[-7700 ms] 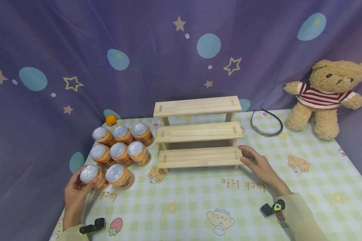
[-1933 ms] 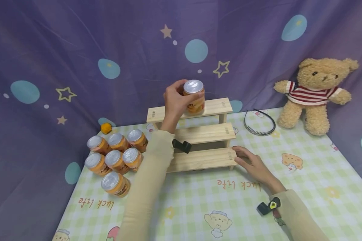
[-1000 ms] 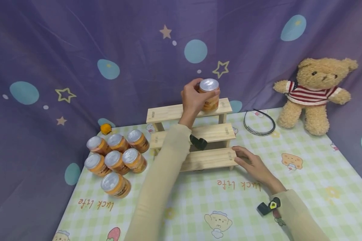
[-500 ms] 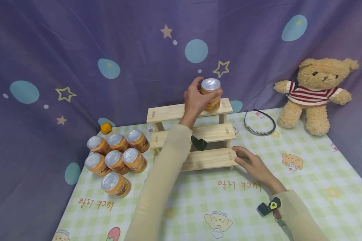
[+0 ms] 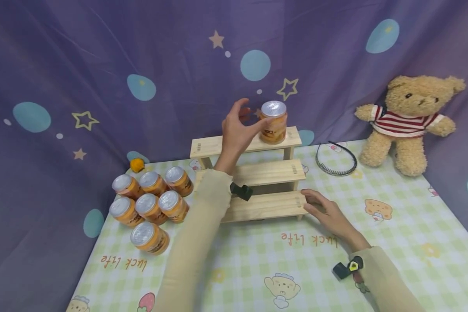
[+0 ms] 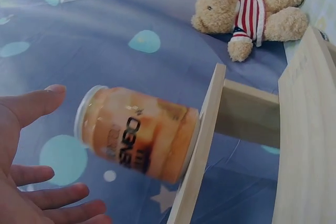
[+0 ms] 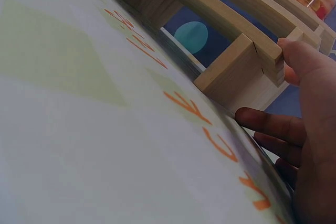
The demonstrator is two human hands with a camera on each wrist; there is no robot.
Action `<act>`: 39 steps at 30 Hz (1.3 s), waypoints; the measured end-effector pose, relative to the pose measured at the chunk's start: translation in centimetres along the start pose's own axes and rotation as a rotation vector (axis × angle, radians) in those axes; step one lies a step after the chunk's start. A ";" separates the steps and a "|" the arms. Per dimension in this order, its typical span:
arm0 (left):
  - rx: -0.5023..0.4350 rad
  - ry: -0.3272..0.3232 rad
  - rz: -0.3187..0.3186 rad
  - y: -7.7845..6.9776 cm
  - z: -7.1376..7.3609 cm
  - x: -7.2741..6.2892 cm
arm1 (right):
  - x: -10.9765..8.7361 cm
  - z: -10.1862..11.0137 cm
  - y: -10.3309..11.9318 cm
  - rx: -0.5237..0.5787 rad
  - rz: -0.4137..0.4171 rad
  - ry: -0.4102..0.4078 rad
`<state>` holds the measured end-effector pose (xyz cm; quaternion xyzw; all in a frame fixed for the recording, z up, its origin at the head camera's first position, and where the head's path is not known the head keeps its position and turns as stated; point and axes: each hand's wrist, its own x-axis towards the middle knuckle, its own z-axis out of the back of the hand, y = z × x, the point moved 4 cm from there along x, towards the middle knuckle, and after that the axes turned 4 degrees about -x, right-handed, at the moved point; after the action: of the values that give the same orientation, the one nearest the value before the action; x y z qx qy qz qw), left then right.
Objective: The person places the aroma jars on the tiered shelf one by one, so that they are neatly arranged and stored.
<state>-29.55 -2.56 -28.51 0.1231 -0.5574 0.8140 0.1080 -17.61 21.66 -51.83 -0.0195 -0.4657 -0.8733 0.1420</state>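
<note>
An orange can (image 5: 273, 123) with a silver lid stands upright near the right end of the top step of a three-step wooden rack (image 5: 214, 145). My left hand (image 5: 235, 130) is just left of it, fingers spread and thumb pointing toward it. The left wrist view shows a gap between that hand (image 6: 31, 156) and the can (image 6: 139, 135). At the rack's right end, my right hand (image 5: 329, 214) touches the bottom step. Its thumb rests at the plank's corner in the right wrist view, with the other fingers extended below.
Several more orange cans (image 5: 150, 208) stand grouped on the checked tablecloth (image 5: 249, 260) left of the rack. A yellow pompom (image 5: 137, 165) lies behind them. A black headband (image 5: 336, 172) and a teddy bear (image 5: 409, 125) are at the back right, before the purple curtain (image 5: 179, 52).
My left hand carried one can from the group's front to the top step, moved it right along it, then let go and drew back left. The right hand stayed at the rack.
</note>
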 end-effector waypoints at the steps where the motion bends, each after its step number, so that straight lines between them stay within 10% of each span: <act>1: -0.004 -0.001 -0.014 0.0 0.3 -0.2 | 0.0 0.0 0.0 0.003 0.000 -0.001; 26: -0.036 -0.069 -0.073 2.7 9.6 -6.8 | 0.0 -0.1 -0.2 -0.006 0.000 -0.004; 39: -0.016 -0.116 0.016 5.4 13.2 -10.1 | 0.0 0.0 0.1 -0.012 0.002 0.004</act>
<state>-20.63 -17.21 -31.87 0.1649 -0.5701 0.8018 0.0699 -17.64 21.65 -51.74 -0.0191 -0.4599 -0.8761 0.1436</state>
